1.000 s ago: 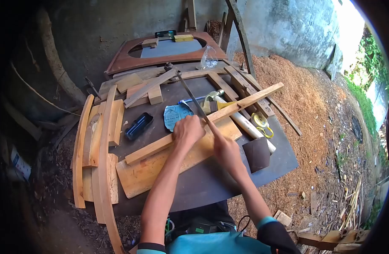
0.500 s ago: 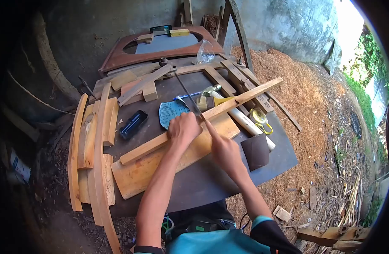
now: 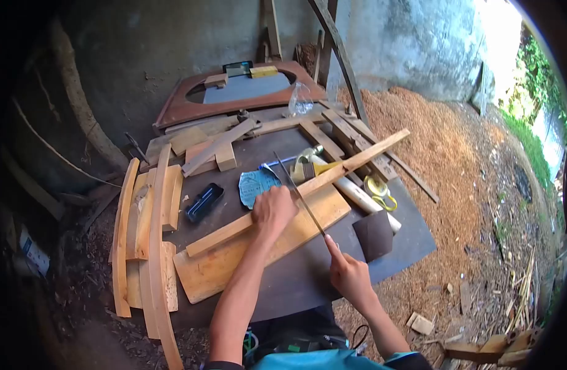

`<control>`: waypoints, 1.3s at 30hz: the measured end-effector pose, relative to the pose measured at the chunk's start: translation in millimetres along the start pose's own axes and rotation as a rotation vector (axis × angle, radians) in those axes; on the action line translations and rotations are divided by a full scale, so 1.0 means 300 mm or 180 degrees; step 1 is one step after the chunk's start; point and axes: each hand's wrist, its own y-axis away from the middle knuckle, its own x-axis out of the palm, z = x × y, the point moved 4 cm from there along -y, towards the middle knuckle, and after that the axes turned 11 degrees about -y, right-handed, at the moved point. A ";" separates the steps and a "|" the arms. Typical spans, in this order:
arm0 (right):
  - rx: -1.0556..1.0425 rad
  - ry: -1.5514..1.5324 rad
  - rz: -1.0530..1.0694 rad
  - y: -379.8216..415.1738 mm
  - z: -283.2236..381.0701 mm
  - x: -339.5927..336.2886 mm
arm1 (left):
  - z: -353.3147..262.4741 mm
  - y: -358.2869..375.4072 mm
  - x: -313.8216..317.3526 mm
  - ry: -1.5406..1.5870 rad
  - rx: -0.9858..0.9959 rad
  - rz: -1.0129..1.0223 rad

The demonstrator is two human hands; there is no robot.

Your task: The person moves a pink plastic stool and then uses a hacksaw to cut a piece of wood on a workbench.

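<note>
My left hand [image 3: 275, 211] is wrapped round a long narrow wooden strip [image 3: 219, 235], which lies slanted across a wider flat board [image 3: 308, 222]. In my right hand [image 3: 350, 276] is the near end of a thin saw [image 3: 305, 200], the index finger stretched along it. The saw crosses the strip just to the right of my left hand and points away from me. Beyond my left hand lies a torn blue sheet [image 3: 256, 185]. A yellow-handled brush [image 3: 311, 169] is behind the strip.
Curved wooden pieces [image 3: 155, 246] stand at the table's left edge, near a dark open case [image 3: 204, 202]. Dark sandpaper [image 3: 374, 235], a pale tube [image 3: 357, 191] and a yellow tape measure [image 3: 376, 186] lie right. Behind is a reddish frame [image 3: 172, 110].
My right hand has drawn back toward me and to the right, pulling the saw across the strip. The whole view has shifted slightly. My left hand still holds the strip.
</note>
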 end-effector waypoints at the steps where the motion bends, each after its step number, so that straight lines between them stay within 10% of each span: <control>1: -0.0054 -0.0043 -0.0008 -0.050 -0.003 0.010 | -0.002 0.011 0.014 -0.0016 0.0027 0.0119; 39: -0.0043 0.0111 -0.0205 -0.196 0.013 0.063 | 0.005 0.004 0.005 0.0139 0.0006 0.0267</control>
